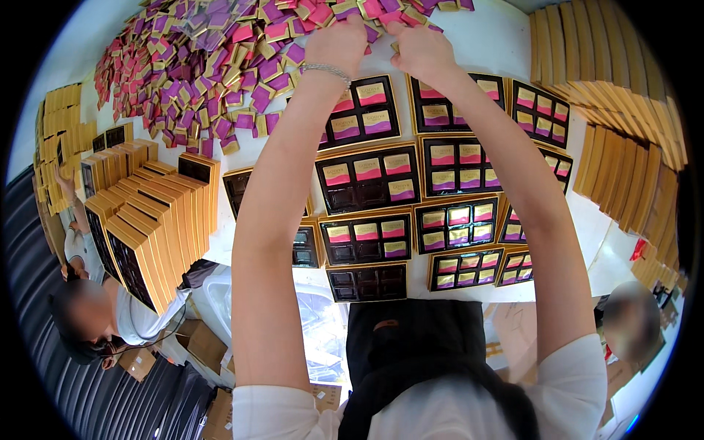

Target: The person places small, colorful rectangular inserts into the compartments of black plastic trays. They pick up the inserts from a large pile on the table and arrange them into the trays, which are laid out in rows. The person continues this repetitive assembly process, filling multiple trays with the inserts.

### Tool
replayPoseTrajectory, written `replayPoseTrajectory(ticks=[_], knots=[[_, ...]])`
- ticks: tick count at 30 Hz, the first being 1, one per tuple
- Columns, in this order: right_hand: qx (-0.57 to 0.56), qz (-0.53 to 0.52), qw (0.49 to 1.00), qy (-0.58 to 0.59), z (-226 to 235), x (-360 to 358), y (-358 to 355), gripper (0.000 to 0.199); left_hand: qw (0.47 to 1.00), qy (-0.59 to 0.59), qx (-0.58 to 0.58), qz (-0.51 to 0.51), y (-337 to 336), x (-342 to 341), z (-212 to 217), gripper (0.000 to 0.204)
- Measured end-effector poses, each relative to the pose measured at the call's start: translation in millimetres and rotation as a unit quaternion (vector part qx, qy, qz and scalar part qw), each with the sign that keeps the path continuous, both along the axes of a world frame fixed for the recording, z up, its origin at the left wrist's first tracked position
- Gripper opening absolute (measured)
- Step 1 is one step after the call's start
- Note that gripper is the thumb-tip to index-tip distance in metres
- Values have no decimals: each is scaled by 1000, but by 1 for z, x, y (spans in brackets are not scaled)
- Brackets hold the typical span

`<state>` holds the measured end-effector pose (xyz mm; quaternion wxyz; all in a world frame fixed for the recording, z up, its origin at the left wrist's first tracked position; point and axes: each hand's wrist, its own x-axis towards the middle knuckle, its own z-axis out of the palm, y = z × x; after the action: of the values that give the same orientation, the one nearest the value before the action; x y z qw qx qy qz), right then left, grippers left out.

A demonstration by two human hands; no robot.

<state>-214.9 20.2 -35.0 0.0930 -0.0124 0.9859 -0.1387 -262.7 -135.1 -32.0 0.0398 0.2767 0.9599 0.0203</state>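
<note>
My left hand (336, 47), with a chain bracelet at the wrist, reaches to the near edge of a broad heap of small foil-wrapped squares (260, 97) in pink, purple and gold. Beside it my right hand (424, 54) is at the same edge, a little to the right. Both hands have curled fingers; what lies in them is hidden. Under my forearms stand rows of gold-edged boxes with black six-part trays. Several are full, such as one tray (456, 224). Another tray (368, 176) has squares in its far row and one near corner. The nearest tray (367, 283) shows bare compartments.
Upright gold boxes with black trays (154, 213) stand packed at the left. Tall stacks of gold boxes (616, 169) line the right side. A clear plastic bin (323, 315) sits below the table edge. Other people (121, 315) are at both sides.
</note>
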Motion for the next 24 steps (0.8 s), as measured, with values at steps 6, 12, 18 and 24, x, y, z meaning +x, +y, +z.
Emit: replayPoseTrajectory(ticks=[6,12,18,24], knots=[[13,3,1000,-20,-14,-21,-5,41,994,12,106,-3,-47,-20,-24,26],[-184,-68,974,-113,45,4,0,37,951,23,299,76,-93,74,22,33],[-354,-104,929,30,9,110,-57,22,954,-93,285,-19,-121,159,24,42],[-432,-168,886,19,0,133,-71,19,956,-8,292,4,-108,159,30,31]])
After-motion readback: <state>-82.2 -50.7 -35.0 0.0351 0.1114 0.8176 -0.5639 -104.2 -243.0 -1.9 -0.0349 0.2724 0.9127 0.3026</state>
